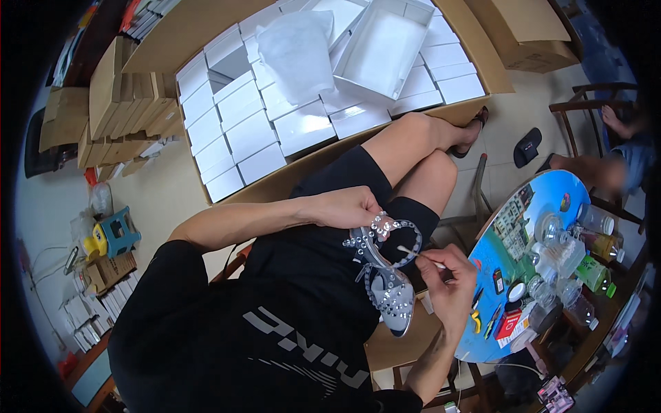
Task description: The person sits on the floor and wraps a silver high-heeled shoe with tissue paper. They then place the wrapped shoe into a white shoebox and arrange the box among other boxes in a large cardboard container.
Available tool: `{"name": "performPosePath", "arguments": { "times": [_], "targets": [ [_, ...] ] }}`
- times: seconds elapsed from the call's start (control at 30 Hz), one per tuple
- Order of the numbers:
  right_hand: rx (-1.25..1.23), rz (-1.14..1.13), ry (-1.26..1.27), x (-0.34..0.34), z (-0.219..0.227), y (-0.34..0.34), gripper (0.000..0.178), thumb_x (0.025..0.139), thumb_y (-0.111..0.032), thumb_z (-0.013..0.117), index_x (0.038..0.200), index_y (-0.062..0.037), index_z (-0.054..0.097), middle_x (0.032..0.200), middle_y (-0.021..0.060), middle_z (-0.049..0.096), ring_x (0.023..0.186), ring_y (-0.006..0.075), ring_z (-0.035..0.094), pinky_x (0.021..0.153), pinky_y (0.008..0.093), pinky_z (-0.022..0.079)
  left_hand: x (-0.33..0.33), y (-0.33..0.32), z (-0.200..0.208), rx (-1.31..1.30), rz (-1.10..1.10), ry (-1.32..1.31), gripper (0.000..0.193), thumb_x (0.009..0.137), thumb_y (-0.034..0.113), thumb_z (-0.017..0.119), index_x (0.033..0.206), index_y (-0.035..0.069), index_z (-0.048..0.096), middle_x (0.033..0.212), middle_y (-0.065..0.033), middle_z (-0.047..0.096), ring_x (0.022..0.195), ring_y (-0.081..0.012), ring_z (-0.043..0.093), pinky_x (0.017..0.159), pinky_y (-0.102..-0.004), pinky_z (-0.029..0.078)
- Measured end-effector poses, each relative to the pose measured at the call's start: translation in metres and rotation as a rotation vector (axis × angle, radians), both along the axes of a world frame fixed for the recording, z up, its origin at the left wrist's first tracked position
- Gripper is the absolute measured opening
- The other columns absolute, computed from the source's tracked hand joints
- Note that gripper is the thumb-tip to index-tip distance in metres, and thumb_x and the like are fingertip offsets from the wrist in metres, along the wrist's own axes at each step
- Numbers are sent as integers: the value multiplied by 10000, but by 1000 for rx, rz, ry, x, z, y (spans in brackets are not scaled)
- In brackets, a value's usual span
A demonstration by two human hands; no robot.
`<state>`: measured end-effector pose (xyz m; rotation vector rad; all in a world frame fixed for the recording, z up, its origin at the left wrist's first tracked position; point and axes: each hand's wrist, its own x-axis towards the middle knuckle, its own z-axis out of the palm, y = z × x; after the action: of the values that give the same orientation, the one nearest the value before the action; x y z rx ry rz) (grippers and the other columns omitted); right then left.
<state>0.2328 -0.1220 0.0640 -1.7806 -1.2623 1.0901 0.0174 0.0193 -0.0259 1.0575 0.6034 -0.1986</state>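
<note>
A rhinestone-studded sandal point(394, 307) is over my lap, its pointed toe toward me. My left hand point(352, 207) is closed on the far end of the stone-covered footwear, near a cluster of clear stones. I cannot tell whether the straps there belong to the same sandal or to a second one. Between the thumb and fingers of my right hand point(449, 277) is a thin cotton swab point(412, 253). Its tip is at the studded strap loop, close to the inner edge.
Beyond my legs, a large carton point(492, 62) holds rows of white boxes, with an open white box point(381, 51) and a white plastic bag point(296, 55) on top. To the right, a blue-topped table point(485, 303) bears bottles and small tools. Another person sits beyond it.
</note>
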Motion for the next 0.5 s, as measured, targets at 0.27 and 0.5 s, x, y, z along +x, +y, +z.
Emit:
{"name": "performPosePath", "arguments": {
  "times": [0.27,0.5],
  "targets": [
    [-15,69,151,-16,-20,0,111,815,11,763,922,11,733,753,55,636,624,99,550,526,251,399,5,-3,-2,26,-94,46,325,977,286,660,950,-21,766,886,-48,737,799,-59,623,719,-245,491],
    [10,62,196,-9,-25,-7,135,795,17,774,925,-3,743,742,62,631,619,116,556,540,251,411,4,-3,-8,39,-107,47,314,971,280,668,953,-18,768,888,-48,739,795,-61,617,718,-248,490]
  ]
}}
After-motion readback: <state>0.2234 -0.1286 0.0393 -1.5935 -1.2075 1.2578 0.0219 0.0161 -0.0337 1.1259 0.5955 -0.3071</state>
